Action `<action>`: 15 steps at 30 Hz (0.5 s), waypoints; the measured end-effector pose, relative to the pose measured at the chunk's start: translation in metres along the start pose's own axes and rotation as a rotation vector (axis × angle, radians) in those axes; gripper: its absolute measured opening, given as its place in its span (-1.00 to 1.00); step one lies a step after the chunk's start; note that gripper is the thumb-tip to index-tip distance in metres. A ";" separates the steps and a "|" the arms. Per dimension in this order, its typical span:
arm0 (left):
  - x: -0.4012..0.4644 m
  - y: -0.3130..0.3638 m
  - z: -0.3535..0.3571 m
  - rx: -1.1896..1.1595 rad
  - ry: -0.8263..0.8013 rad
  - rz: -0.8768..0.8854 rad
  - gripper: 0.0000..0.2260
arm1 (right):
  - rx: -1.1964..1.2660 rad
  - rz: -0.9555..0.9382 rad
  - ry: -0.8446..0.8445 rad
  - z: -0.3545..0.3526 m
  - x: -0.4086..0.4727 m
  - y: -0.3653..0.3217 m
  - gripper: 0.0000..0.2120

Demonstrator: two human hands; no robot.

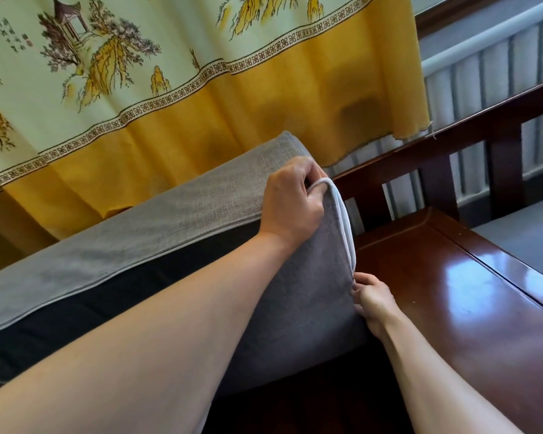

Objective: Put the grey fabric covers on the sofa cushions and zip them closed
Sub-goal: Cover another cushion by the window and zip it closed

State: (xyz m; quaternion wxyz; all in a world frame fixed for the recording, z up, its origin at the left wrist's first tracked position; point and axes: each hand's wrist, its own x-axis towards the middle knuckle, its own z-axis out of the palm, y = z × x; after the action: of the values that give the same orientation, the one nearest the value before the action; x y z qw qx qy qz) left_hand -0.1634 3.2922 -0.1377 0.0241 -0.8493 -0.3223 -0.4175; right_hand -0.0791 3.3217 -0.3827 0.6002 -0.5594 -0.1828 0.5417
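Observation:
A long sofa cushion in a grey fabric cover [157,233] lies tilted across the view, its dark underside [107,296] facing me. The cover's open end [347,233] shows two pale piped edges running side by side. My left hand [292,205] grips the top corner of that end, fingers curled over the piping. My right hand [373,303] pinches at the lower part of the opening, where the two edges meet; the zip pull itself is hidden under my fingertips.
A glossy dark red wooden sofa frame [470,296] runs to the right, with slatted back rails [436,189]. Another grey seat cushion [527,233] lies at the far right. A yellow patterned curtain [201,98] hangs behind, with a white radiator [496,67] beside it.

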 end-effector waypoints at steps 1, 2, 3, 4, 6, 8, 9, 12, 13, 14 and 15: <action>0.000 0.000 -0.001 0.000 -0.006 -0.004 -0.85 | 0.010 -0.003 0.000 0.000 -0.002 0.000 -0.60; 0.000 0.000 -0.001 -0.001 -0.011 -0.007 -0.85 | 0.023 -0.015 0.006 0.001 -0.003 -0.001 -0.59; 0.000 0.000 -0.001 -0.003 -0.012 -0.009 -0.85 | 0.033 -0.021 0.017 0.001 -0.005 -0.002 -0.59; 0.000 0.000 -0.001 -0.005 -0.011 -0.007 -0.85 | 0.036 -0.030 0.030 0.002 -0.006 -0.005 -0.59; 0.000 0.001 -0.001 -0.005 -0.013 -0.006 -0.85 | 0.013 -0.036 0.055 0.005 -0.013 -0.014 -0.58; 0.002 0.001 -0.001 -0.002 -0.016 -0.010 -0.86 | 0.001 -0.041 0.073 0.004 -0.020 -0.022 -0.55; 0.002 0.001 -0.002 -0.003 -0.018 -0.012 -0.85 | -0.001 -0.040 0.071 0.004 -0.025 -0.025 -0.53; 0.002 0.002 -0.004 -0.023 -0.045 -0.028 -0.83 | 0.033 -0.075 0.042 0.004 -0.040 -0.040 -0.54; 0.003 0.003 -0.005 -0.030 -0.059 -0.037 -0.84 | 0.035 -0.095 0.031 0.006 -0.042 -0.045 -0.56; 0.004 0.004 -0.006 -0.030 -0.071 -0.046 -0.84 | 0.054 -0.113 0.041 0.008 -0.040 -0.050 -0.59; 0.005 0.005 -0.008 -0.028 -0.082 -0.054 -0.84 | 0.066 -0.108 0.083 0.009 -0.036 -0.053 -0.61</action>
State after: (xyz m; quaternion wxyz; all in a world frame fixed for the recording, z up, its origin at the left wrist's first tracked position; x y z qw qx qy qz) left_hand -0.1639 3.2888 -0.1279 -0.0124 -0.8569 -0.3402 -0.3871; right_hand -0.0750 3.3066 -0.3201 0.6539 -0.5506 -0.1696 0.4904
